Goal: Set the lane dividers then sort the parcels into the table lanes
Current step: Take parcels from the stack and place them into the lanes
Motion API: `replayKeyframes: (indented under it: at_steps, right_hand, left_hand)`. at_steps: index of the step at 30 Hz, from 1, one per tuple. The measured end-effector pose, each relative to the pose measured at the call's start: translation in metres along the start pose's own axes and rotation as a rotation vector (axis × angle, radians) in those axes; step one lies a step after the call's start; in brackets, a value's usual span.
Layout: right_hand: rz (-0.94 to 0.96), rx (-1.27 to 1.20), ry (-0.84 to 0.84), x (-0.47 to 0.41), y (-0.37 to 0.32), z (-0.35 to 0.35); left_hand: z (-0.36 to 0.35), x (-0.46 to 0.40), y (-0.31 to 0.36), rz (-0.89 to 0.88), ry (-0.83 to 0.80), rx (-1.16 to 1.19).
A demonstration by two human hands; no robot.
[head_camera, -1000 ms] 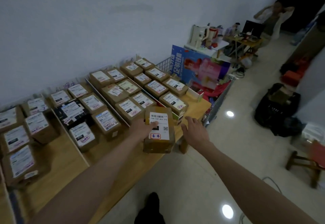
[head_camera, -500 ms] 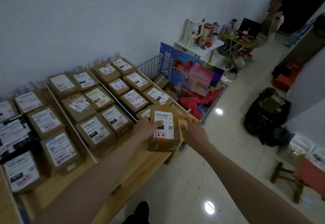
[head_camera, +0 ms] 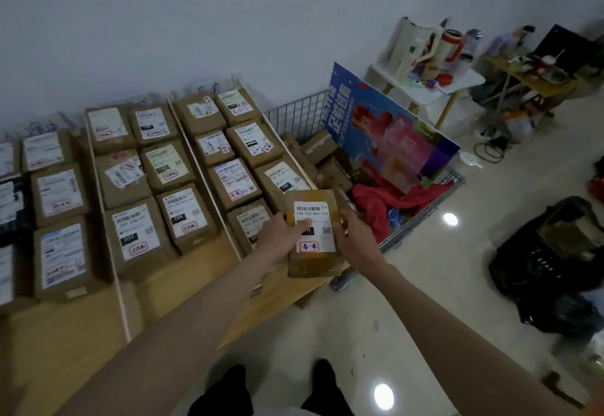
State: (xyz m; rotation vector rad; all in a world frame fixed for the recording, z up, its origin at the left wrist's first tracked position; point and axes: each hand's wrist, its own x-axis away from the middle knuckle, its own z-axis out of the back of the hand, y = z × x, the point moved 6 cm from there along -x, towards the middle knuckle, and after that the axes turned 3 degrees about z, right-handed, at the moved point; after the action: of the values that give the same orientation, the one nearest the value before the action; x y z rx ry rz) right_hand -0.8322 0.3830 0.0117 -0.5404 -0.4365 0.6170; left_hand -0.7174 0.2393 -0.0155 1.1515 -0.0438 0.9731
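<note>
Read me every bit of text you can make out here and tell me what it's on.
"15H 159 A03 Z10": label of the held parcel, under its barcode.
"15H": black tag on a middle-lane parcel.
"15H": tag on a parcel behind the held one.
Red-ringed handwritten stamps, blue poster lettering, other labels: too blurred.

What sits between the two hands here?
In the head view, a labelled brown parcel lies between the left hand and right hand, both gripping its sides.
</note>
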Motion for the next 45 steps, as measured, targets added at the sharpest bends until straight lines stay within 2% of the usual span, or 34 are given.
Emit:
replayKeyframes:
  at_steps: [8,13,22,37,45]
  right_hand:
    - [0.135,-0.144,-0.2,-0.023,0.048,0.005]
    - [0.173,-0.105,-0.234,-0.033,0.066,-0.005]
    - [0.211,-0.083,-0.282,-0.053,0.085,-0.017]
    - [0.255,-0.046,-0.397,-0.079,0.082,-0.036]
    - [0.254,-0.028,-0.397,-0.081,0.081,-0.041]
  left_hand:
    - [-0.046,0.016,-0.009,0.186,0.158,0.076]
    - [-0.064,0.021,-0.014,0.273,0.203,0.053]
    - [-0.075,0.015,-0.018,0.303,0.273,0.093]
    - [-0.078,-0.018,-0.034,0.375,0.311,-0.007]
    - [-0.082,-0.018,-0.028,0.313,0.302,-0.131]
